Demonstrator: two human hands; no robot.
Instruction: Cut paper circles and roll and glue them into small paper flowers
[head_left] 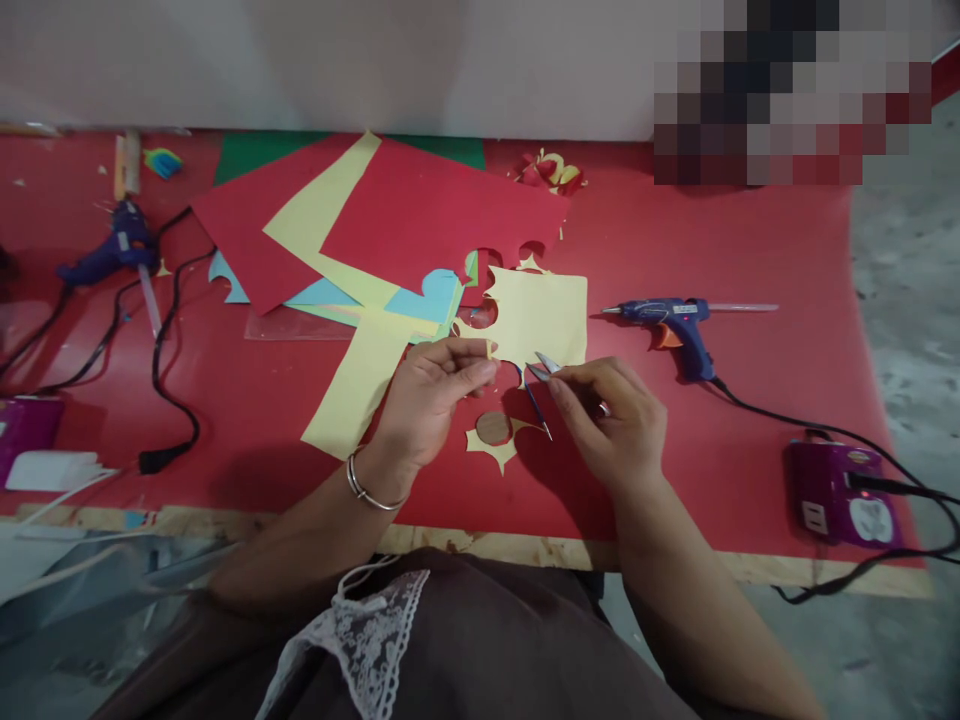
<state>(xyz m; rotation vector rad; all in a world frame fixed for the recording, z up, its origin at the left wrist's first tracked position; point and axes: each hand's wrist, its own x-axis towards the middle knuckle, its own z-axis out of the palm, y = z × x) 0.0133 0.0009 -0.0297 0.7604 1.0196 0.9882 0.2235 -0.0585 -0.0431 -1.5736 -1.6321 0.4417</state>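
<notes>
My left hand (442, 385) is closed in a pinch on a small piece of yellow paper (490, 349), of which only a thin edge shows. In my right hand (619, 415) is a pair of small scissors (544, 368), its pointed silver blades apart and directed at the left hand; the fingers hide most of the handles. Under both hands lies a yellow sheet (544, 310) with rounded bites cut from its edges. A slim blue pen (538, 407) rests between the hands. Closer to me are a round wooden disc (493, 428) and a jagged yellow scrap (501, 456).
Red sheets (427, 210), yellow strips (349, 385) and blue paper (330, 292) overlap at the back left. Glue guns lie at right (671, 318) and left (120, 245), with cables. A purple box (840, 490) sits at the right edge. Red and yellow cut pieces (555, 172) are piled behind.
</notes>
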